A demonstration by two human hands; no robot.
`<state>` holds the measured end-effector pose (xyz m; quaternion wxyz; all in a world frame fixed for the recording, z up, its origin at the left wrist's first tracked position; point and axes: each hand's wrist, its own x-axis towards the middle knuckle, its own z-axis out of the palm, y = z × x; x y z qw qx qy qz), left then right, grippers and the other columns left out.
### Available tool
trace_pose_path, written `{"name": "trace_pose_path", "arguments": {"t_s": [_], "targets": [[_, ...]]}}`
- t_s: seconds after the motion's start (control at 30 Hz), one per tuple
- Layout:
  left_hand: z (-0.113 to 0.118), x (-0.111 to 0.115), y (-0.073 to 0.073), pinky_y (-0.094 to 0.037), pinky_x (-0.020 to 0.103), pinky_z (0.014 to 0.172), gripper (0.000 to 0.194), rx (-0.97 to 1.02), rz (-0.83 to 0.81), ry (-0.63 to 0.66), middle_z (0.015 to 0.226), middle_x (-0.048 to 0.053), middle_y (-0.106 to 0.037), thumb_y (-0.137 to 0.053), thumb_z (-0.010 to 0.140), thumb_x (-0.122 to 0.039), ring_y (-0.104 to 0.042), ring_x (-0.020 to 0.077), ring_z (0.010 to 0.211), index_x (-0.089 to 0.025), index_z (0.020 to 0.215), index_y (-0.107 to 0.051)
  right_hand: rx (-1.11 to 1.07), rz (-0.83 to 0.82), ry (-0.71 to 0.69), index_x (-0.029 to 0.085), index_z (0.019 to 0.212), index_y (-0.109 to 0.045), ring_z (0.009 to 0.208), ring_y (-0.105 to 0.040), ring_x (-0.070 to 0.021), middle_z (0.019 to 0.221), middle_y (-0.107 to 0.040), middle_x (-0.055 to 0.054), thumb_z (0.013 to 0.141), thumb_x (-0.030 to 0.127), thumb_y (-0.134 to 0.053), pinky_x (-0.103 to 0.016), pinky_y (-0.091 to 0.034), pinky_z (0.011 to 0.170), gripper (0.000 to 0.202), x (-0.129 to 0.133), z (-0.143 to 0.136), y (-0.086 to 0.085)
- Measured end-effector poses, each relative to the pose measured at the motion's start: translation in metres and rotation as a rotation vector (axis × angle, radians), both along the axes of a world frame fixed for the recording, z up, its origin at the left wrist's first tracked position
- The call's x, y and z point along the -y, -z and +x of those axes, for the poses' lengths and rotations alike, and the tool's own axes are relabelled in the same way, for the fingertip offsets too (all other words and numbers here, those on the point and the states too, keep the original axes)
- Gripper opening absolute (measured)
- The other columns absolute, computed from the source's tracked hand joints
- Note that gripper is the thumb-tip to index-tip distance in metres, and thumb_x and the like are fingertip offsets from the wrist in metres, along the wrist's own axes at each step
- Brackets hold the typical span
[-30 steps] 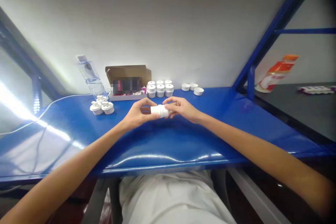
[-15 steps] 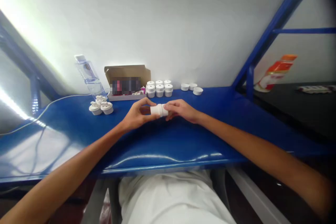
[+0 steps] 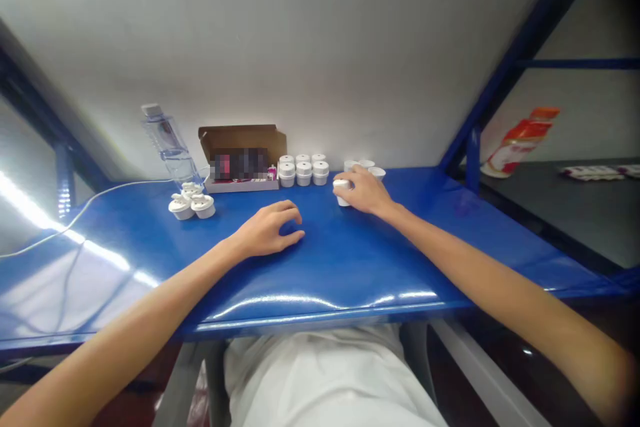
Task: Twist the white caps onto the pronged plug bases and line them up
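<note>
My right hand (image 3: 366, 191) is closed around a white lidded cup (image 3: 343, 199), upright at the right of the grouped cups. On the blue table my left hand (image 3: 270, 229) rests with thumb and fingers apart, holding nothing. Several white lidded cups (image 3: 303, 173) stand in rows near the wall. Behind my right hand are white open cups (image 3: 377, 173), partly hidden by it. Another cluster of white cups (image 3: 202, 206) with small pieces on top sits at the left.
An open cardboard box (image 3: 243, 185) with blurred contents stands at the wall, beside a clear bottle (image 3: 177, 160). A white cable (image 3: 95, 199) crosses the table's left. An orange-capped bottle (image 3: 520, 145) is beyond the blue frame (image 3: 473, 147) at right.
The white cup has moved right and back in my right hand and is now upright. My left hand has let go of it and lies lower on the table.
</note>
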<state>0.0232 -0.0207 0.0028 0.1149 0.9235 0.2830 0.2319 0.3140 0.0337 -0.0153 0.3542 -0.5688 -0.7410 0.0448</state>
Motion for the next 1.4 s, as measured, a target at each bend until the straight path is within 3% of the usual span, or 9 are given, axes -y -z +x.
{"name": "trace_pose_path", "arguments": {"t_s": [0.23,0.5,0.67,0.8,0.9,1.0,1.13,1.27,1.4], "targets": [[-0.034,-0.03,-0.013,-0.047,0.034,0.083,0.025,-0.006,0.162,-0.304,0.096,0.008,-0.071,-0.056,0.091,-0.042,-0.065,0.0236,0.089,-0.019,0.091,-0.068,-0.196,-0.022,0.06,0.017,0.106,-0.06,0.082,-0.068,-0.0219,0.104,-0.068,-0.01,0.084,0.036,-0.065,-0.039,-0.056,0.082,0.03,-0.048,0.029,0.033],[-0.044,-0.035,-0.021,-0.048,0.034,0.081,0.028,-0.086,0.208,-0.398,0.094,0.008,-0.072,-0.052,0.091,-0.043,-0.067,0.0247,0.089,-0.02,0.09,-0.068,0.066,-0.004,-0.188,0.01,0.145,-0.05,0.142,-0.047,-0.0315,0.152,-0.05,-0.019,0.09,0.024,-0.054,-0.05,-0.034,0.121,0.057,-0.057,0.026,0.05],[-0.058,-0.04,-0.031,-0.049,0.039,0.086,0.033,-0.226,0.273,-0.642,0.107,0.012,-0.072,-0.051,0.091,-0.045,-0.067,0.0299,0.099,-0.02,0.101,-0.07,0.097,-0.105,-0.238,0.017,0.153,-0.045,0.152,-0.034,-0.0294,0.162,-0.039,-0.012,0.092,0.024,-0.05,-0.05,-0.026,0.125,0.062,-0.063,0.027,0.053],[-0.085,-0.049,-0.038,-0.049,0.046,0.088,0.041,-0.421,0.289,-0.872,0.113,0.019,-0.069,-0.052,0.088,-0.047,-0.062,0.0388,0.11,-0.017,0.111,-0.068,0.041,-0.05,-0.188,0.017,0.141,-0.056,0.138,-0.052,-0.0308,0.152,-0.052,-0.014,0.087,0.023,-0.053,-0.05,-0.039,0.118,0.055,-0.065,0.026,0.053],[-0.102,-0.057,-0.036,-0.05,0.049,0.086,0.05,-0.507,0.206,-0.936,0.117,0.022,-0.068,-0.055,0.085,-0.05,-0.063,0.0421,0.109,-0.016,0.119,-0.065,-0.069,-0.022,-0.074,0.014,0.147,-0.047,0.116,-0.066,-0.0281,0.159,-0.038,-0.02,0.081,0.023,-0.058,-0.046,-0.05,0.107,0.068,-0.067,0.028,0.053],[-0.109,-0.062,-0.032,-0.051,0.047,0.082,0.05,-0.546,0.096,-0.943,0.11,0.019,-0.072,-0.057,0.082,-0.052,-0.068,0.0401,0.1,-0.018,0.118,-0.066,-0.098,-0.073,-0.017,0.012,0.156,-0.029,0.115,-0.066,-0.0286,0.161,-0.031,-0.025,0.079,0.025,-0.061,-0.044,-0.05,0.106,0.084,-0.069,0.032,0.054],[-0.109,-0.066,-0.03,-0.051,0.044,0.082,0.049,-0.555,0.066,-0.881,0.107,0.017,-0.074,-0.061,0.078,-0.047,-0.069,0.0388,0.1,-0.019,0.118,-0.068,-0.103,-0.09,-0.012,0.013,0.156,-0.023,0.116,-0.064,-0.0303,0.137,-0.058,-0.021,0.079,0.028,-0.061,-0.045,-0.051,0.102,0.088,-0.07,0.033,0.054],[-0.103,-0.065,-0.033,-0.053,0.039,0.083,0.043,-0.387,0.007,-0.693,0.107,0.011,-0.076,-0.067,0.073,-0.047,-0.07,0.0333,0.098,-0.022,0.108,-0.071,-0.08,-0.05,0.063,0.014,0.153,-0.03,0.102,-0.066,-0.0298,0.114,-0.066,-0.015,0.077,0.03,-0.063,-0.046,-0.053,0.095,0.085,-0.067,0.032,0.053],[-0.085,-0.051,-0.04,-0.055,0.034,0.085,0.044,-0.108,-0.195,-0.387,0.103,0.006,-0.077,-0.071,0.074,-0.056,-0.071,0.0265,0.095,-0.022,0.101,-0.073,-0.004,-0.047,0.091,0.015,0.127,-0.058,0.095,-0.065,-0.0281,0.105,-0.065,-0.012,0.078,0.033,-0.061,-0.045,-0.053,0.094,0.052,-0.062,0.031,0.05]]}}
